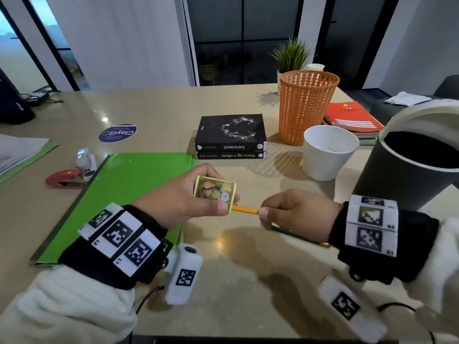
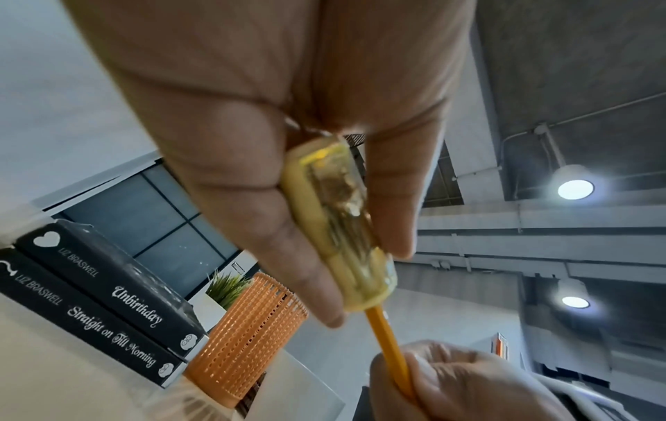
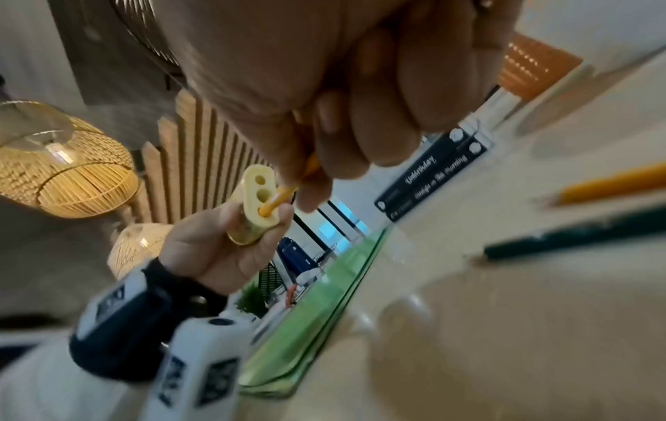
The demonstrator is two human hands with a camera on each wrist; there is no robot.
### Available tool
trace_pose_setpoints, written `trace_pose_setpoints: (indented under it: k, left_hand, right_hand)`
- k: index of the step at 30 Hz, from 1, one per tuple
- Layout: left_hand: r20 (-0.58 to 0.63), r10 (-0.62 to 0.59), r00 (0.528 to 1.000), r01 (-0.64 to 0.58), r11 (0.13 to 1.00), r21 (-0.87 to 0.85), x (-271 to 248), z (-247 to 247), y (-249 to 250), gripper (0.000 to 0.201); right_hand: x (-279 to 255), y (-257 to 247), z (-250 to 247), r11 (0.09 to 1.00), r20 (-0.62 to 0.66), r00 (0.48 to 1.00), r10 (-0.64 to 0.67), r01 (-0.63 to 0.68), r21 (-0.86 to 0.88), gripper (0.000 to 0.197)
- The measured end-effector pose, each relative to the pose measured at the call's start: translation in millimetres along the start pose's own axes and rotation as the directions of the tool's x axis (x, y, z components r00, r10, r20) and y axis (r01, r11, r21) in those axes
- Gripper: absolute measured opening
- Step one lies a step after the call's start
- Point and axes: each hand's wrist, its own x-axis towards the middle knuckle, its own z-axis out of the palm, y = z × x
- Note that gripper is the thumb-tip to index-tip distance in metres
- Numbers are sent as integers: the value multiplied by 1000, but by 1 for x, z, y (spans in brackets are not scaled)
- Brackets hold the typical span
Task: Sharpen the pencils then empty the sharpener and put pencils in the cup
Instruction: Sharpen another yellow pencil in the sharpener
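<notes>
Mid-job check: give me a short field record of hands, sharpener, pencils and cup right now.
left hand: grips the yellow sharpener
right hand: pinches the yellow pencil
yellow pencil: tip in the sharpener's end hole of three
green pencil: lying on the table
second yellow pencil: lying beside the green pencil
white cup: upright, holds no pencils

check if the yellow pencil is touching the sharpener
Touching: the right wrist view shows the yellow pencil pushed into the lowest hole of the sharpener.
</notes>
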Motion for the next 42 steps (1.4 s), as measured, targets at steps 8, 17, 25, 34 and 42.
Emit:
trace_pose_setpoints:
  k: [8, 17, 25, 34, 42]
  left_hand:
    - [-181, -96, 979, 12, 910, -415, 8, 2, 2, 30]
    - [-111, -69, 991, 20, 919, -393, 2, 5, 1, 49]
    - [-136, -9, 991, -25, 967, -252, 6, 8, 8, 38]
    - [-152, -87, 985, 8, 887, -461, 4, 11, 14, 21]
    - [-101, -32, 994, 8, 972, -235, 5, 14, 13, 33]
  right_hand:
    - [2, 1, -7, 608, -247, 817, -522, 153, -779, 33]
    - [-4, -7, -8, 767, -292, 862, -413, 156, -622, 32]
    - [-4, -8, -19, 919, -151, 975, -164, 96, -382, 28]
    - [-5, -4, -12, 620, -299, 799, -522, 115, -776, 20]
    - [-4, -5, -18, 997, -14, 1000, -13, 12, -70, 38]
